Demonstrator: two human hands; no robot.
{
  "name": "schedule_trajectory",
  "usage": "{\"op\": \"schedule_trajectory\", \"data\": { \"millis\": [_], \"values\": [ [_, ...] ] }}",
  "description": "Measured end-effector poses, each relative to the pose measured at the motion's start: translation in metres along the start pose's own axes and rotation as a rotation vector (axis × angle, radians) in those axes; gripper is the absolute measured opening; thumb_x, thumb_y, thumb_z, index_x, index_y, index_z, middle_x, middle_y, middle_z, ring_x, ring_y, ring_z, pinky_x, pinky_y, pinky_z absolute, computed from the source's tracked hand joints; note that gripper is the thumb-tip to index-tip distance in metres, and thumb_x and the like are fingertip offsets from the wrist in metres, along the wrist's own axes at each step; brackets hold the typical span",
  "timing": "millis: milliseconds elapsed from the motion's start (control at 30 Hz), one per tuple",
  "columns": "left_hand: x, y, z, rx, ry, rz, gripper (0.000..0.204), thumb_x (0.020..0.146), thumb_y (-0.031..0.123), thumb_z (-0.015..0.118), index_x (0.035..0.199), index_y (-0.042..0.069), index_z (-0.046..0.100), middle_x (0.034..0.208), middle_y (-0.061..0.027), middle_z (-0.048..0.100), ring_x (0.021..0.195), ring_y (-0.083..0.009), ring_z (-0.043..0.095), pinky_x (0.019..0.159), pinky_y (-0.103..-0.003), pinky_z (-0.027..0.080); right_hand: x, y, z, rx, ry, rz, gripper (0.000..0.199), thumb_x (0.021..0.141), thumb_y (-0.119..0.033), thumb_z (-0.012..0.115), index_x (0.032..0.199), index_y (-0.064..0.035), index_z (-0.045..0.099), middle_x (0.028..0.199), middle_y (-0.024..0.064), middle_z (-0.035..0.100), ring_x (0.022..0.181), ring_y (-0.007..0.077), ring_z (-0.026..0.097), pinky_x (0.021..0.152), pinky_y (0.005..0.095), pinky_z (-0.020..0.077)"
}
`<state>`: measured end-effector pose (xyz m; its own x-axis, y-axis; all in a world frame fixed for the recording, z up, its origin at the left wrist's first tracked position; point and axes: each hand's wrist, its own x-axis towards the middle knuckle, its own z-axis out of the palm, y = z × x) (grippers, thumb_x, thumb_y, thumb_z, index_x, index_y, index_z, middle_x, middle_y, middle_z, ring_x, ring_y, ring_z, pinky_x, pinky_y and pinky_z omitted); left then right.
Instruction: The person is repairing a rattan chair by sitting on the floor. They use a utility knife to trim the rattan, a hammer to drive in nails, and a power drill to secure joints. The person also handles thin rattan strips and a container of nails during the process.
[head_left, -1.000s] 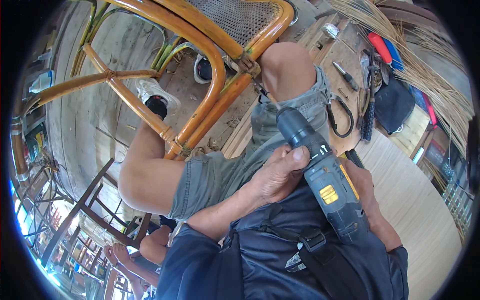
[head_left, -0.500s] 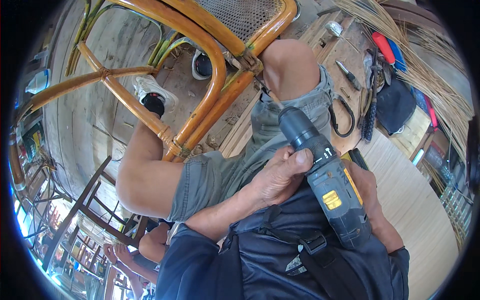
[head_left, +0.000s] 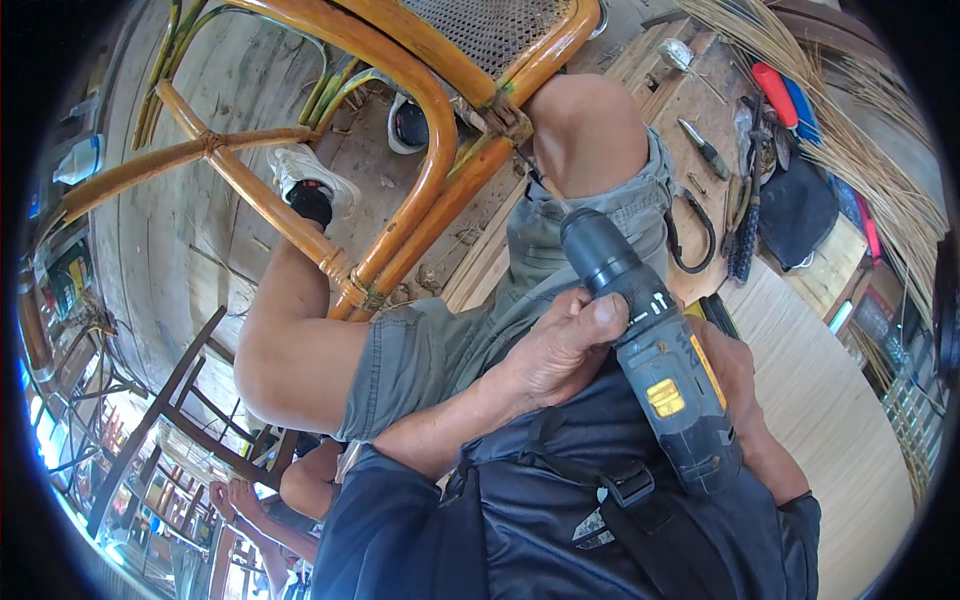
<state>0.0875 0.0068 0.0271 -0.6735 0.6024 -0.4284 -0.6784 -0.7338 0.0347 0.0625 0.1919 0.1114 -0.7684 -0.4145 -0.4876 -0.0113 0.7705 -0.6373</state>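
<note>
A black and yellow power drill [head_left: 672, 360] slants across my lap, its nose toward a varnished rattan chair [head_left: 425, 85]. The thin bit [head_left: 543, 182] reaches up to the wrapped corner joint [head_left: 505, 120] of the chair frame; whether its tip is inside the rattan I cannot tell. My left hand [head_left: 568, 345] is closed round the drill's front, thumb on top of the collar. Behind the drill body, my right hand [head_left: 728, 365] grips the handle side, with its fingers mostly hidden. The tilted chair rests against my raised knee, its woven cane seat [head_left: 490, 35] at the top.
To the right, a low wooden surface [head_left: 690, 100] holds a knife [head_left: 705, 148], a red-handled tool [head_left: 775, 95], a black cloth [head_left: 797, 215] and long cane strands [head_left: 880, 150]. A pale round board [head_left: 820, 400] lies by my right arm. Another person's hands [head_left: 235, 500] show at lower left, near dark chair frames.
The whole view has shifted very slightly. Both hands keep their hold on the drill, and the chair stays in its place.
</note>
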Motion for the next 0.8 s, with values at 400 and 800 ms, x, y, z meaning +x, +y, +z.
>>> {"op": "schedule_trajectory", "data": {
  "millis": [400,800],
  "values": [
    [-0.032,0.018,0.008,0.725,-0.016,0.226,0.073,0.077,0.044,0.073,0.122,-0.007,0.048,0.126,-0.0171,0.051,0.121,-0.0273,0.046,0.104,-0.038,0.033,-0.027,-0.003,-0.019,-0.047,0.125,0.258,0.029,0.079,-0.012,0.067,0.105,-0.0029,0.059,0.089,0.0119,0.065,0.082,0.0237,0.065,0.073,0.0347,0.0512],
    [-0.012,0.091,-0.037,2.062,1.248,0.135,0.059,0.071,0.05,0.072,0.106,0.004,0.058,0.092,-0.0226,0.066,0.091,-0.0394,0.062,0.078,-0.047,0.047,-0.004,0.163,-0.042,-0.092,0.757,0.014,0.066,0.075,-0.021,0.073,0.133,-0.0076,0.043,0.106,0.0198,0.063,0.095,0.0351,0.062,0.082,0.0401,0.0484]
  ]
}}
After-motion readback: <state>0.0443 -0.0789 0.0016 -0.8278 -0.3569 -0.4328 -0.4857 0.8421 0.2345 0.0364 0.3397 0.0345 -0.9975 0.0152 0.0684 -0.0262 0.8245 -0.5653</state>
